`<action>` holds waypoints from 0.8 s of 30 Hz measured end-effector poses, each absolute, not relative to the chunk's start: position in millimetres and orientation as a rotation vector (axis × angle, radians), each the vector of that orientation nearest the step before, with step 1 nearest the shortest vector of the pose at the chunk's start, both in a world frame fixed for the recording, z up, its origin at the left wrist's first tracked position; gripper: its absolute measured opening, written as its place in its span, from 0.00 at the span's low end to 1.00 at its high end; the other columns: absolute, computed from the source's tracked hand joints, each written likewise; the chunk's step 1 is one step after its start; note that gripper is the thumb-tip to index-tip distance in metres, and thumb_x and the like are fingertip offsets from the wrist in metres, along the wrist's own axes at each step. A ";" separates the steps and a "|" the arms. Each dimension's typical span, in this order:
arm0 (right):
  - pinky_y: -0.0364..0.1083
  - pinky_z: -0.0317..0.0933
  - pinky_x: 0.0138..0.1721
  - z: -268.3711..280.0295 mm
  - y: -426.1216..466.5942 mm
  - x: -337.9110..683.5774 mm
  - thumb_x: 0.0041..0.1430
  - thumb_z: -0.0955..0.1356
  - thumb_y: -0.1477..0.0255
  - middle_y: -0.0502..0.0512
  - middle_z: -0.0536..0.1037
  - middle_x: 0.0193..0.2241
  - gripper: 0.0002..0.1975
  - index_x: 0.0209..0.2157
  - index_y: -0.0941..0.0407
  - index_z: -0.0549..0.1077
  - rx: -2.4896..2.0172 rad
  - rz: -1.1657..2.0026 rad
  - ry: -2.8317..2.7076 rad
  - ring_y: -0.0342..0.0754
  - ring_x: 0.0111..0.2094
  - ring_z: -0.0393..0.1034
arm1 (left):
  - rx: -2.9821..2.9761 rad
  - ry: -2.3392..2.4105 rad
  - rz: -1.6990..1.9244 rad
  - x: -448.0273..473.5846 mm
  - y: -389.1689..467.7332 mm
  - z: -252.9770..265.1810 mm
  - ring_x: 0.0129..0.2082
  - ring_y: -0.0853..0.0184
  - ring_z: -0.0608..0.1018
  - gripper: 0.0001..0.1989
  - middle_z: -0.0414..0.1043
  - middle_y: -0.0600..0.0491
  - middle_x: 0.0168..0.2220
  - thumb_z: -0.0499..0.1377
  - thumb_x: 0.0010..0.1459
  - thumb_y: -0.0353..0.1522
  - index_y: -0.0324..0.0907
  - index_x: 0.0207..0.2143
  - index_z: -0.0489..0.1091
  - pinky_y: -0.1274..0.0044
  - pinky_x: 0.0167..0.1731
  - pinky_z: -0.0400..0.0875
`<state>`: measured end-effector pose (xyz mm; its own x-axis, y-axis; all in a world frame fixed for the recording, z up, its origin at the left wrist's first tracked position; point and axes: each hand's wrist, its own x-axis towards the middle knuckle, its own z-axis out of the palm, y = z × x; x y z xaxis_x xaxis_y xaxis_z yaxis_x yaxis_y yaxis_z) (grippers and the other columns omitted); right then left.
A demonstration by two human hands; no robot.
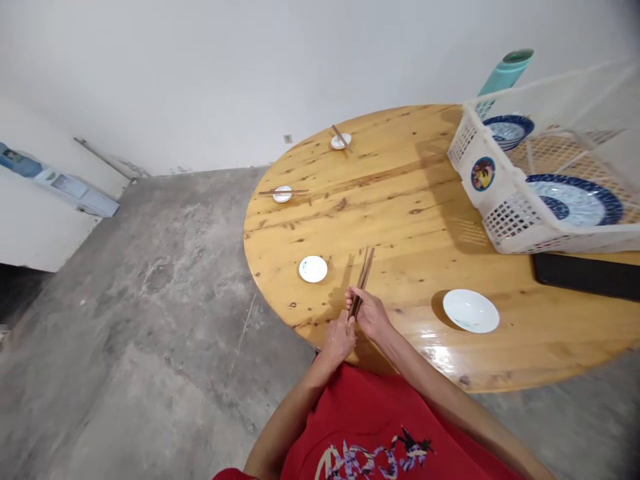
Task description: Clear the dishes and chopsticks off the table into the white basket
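Note:
Both of my hands are closed around a small bunch of brown chopsticks [367, 268] close to the table's near edge. My left hand [340, 340] grips the lower ends, while my right hand [369, 312] pinches them a little higher up. The tips point away from me and fan slightly apart; how many sticks there are is hard to make out. Just left of the chopsticks lies a small white dish [313, 269] with nothing on it. Another white dish [471, 311] sits to the right of my right forearm.
Farther back, a small dish [283, 198] and another dish [341, 145] each have chopsticks laid across. On the wooden table's [380, 200] right stands a white plastic basket [505, 193] holding blue-rimmed plates [585, 200] and bowls [510, 127]. A black tray-like object [590, 275] and a teal cylinder [503, 75] are beside it.

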<state>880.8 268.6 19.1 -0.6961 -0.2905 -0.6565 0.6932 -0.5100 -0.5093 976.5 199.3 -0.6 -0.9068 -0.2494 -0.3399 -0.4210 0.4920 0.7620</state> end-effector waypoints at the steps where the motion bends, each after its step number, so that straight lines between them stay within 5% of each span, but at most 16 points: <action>1: 0.37 0.59 0.18 20.4 269.5 880.0 0.46 0.76 0.71 0.48 0.73 0.20 0.09 0.28 0.59 0.75 0.673 -2.201 1.059 0.37 0.18 0.63 | -0.547 2.553 1.340 976.2 200.5 0.0 0.25 0.63 0.77 0.18 0.75 0.51 0.26 0.44 0.71 0.38 0.41 0.49 0.69 0.70 0.35 0.75; 8: 0.37 0.45 0.14 27.0 275.9 880.1 0.39 0.78 0.60 0.40 0.61 0.13 0.20 0.28 0.60 0.76 0.586 -2.090 1.136 0.33 0.13 0.45 | -0.396 2.508 1.388 982.7 207.3 5.9 0.23 0.66 0.75 0.19 0.75 0.52 0.29 0.43 0.69 0.35 0.40 0.53 0.68 0.72 0.34 0.75; 16: 0.39 0.42 0.15 37.8 265.7 899.1 0.40 0.78 0.50 0.44 0.63 0.13 0.26 0.20 0.59 0.72 0.284 -2.044 1.341 0.34 0.13 0.48 | -0.508 2.461 1.440 998.5 209.3 1.2 0.31 0.63 0.79 0.19 0.78 0.46 0.35 0.47 0.66 0.33 0.40 0.55 0.69 0.70 0.38 0.77; 20: 0.41 0.48 0.18 51.4 267.2 897.2 0.43 0.77 0.50 0.48 0.67 0.15 0.25 0.20 0.58 0.72 0.164 -2.099 1.450 0.38 0.16 0.55 | -0.577 2.589 1.266 1000.3 209.3 -0.7 0.45 0.56 0.81 0.24 0.78 0.38 0.48 0.48 0.64 0.29 0.38 0.62 0.64 0.65 0.49 0.75; 24: 0.42 0.48 0.19 67.5 276.6 892.0 0.47 0.74 0.53 0.45 0.62 0.14 0.20 0.22 0.56 0.71 0.015 -2.169 1.537 0.39 0.16 0.53 | -0.633 2.571 1.098 990.7 213.6 -1.2 0.49 0.53 0.80 0.22 0.78 0.37 0.49 0.49 0.63 0.27 0.36 0.58 0.66 0.64 0.52 0.73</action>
<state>892.0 276.6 67.5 -0.8853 -0.3732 -0.2775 0.3854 -0.2550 -0.8868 990.7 213.6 -1.2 -0.8665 -0.2848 -0.4099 -0.4930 0.6163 0.6141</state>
